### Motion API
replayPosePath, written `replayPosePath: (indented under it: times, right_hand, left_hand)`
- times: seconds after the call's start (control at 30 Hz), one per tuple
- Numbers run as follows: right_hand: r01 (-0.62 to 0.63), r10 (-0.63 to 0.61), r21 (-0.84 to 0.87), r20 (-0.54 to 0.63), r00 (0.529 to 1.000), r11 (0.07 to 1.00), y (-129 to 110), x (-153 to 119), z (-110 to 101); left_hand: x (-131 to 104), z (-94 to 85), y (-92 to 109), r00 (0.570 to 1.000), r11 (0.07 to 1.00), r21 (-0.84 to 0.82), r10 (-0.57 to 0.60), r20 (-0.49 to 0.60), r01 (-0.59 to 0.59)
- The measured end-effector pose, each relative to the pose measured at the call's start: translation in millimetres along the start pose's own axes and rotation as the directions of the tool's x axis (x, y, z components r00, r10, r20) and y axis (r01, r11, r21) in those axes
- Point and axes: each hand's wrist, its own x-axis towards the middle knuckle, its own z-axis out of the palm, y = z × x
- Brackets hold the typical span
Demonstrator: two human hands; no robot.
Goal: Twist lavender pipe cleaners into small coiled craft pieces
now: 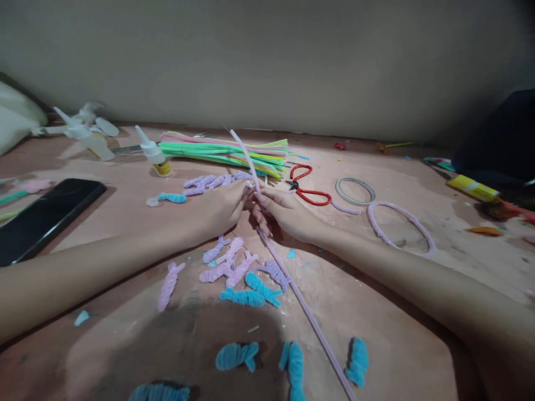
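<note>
My left hand and my right hand meet at the middle of the table, both closed on one long lilac pipe cleaner. Its short end rises above my fingers, while the long end runs down towards the near edge. Where exactly the fingertips pinch it is partly hidden. Just below my hands lie several wound pink and lilac pipe-cleaner pieces with forked ends. Blue wound pieces lie beside them and nearer to me. Behind my left hand is a row of lilac wound pieces.
A bundle of coloured pipe cleaners lies at the back. Red-handled scissors, a tape roll and a lilac ring are to the right. On the left are a glue bottle, another bottle and a black phone.
</note>
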Motion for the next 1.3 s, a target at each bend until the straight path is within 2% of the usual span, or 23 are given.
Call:
replayPosePath:
  times: [0.1, 0.13, 0.17, 0.2, 0.27, 0.3, 0.33, 0.5, 0.57, 0.77, 1.03, 1.3]
  right_hand:
    - [0.05, -0.051, 0.026, 0.027, 0.998, 0.998, 0.1, 2.8, -3.9]
    - [0.074, -0.075, 0.02, 0.041, 0.996, 0.997, -0.4, 3.7, -5.7]
    - [0.093, -0.094, 0.019, 0.061, 0.994, 0.996, -1.1, 4.5, -7.5]
    - [0.098, -0.1, 0.022, 0.081, 0.992, 0.995, -1.9, 4.9, -9.1]
    - [0.085, -0.088, 0.037, 0.106, 0.99, 0.996, -3.4, 5.0, -11.3]
    - [0.072, -0.077, 0.043, 0.112, 0.991, 0.996, -3.7, 4.9, -12.0]
    - [0.06, -0.064, 0.041, 0.114, 0.991, 0.997, -3.7, 5.1, -12.4]
    - [0.077, -0.078, 0.013, 0.109, 0.991, 0.997, 1.0, 8.6, -14.1]
    - [0.076, -0.077, 0.009, 0.121, 0.99, 0.997, 2.1, 10.1, -14.4]
    - [0.018, -0.021, 0.029, 0.121, 0.992, 0.999, 1.3, 12.4, -13.0]
    - [-0.023, 0.013, 0.07, 0.132, 0.991, 0.997, 2.3, 14.6, -13.7]
    - [-0.006, -0.003, 0.061, 0.135, 0.991, 0.998, 1.9, 12.3, -14.3]
  left_hand:
    - [1.4, -1.9, 1.0, 0.998, 0.974, -0.219, 0.053, -0.021, -0.056]
    - [1.9, -1.1, 0.2, 0.999, 0.942, -0.331, 0.037, -0.029, -0.045]
    - [2.6, 0.5, -1.3, 1.0, 0.881, -0.472, 0.0, -0.021, -0.01]
    - [3.4, 2.7, -3.2, 0.999, 0.782, -0.621, -0.044, 0.013, 0.043]
    - [5.7, 7.9, -7.2, 0.988, 0.517, -0.842, -0.097, 0.124, 0.156]
    - [7.1, 10.4, -8.7, 0.98, 0.414, -0.889, -0.102, 0.169, 0.196]
    - [8.5, 12.3, -9.5, 0.975, 0.353, -0.909, -0.102, 0.198, 0.222]
    - [13.0, 10.6, -3.1, 0.968, 0.288, -0.924, -0.059, 0.244, 0.25]
    - [13.5, 5.9, 1.4, 0.959, 0.291, -0.914, -0.059, 0.278, 0.282]
    - [14.4, -1.0, 3.7, 0.95, 0.446, -0.839, -0.121, 0.287, 0.311]
    - [12.4, 5.3, -1.0, 0.938, 0.436, -0.831, -0.175, 0.299, 0.346]
    - [14.7, 2.5, -4.6, 0.967, 0.588, -0.768, -0.165, 0.192, 0.253]
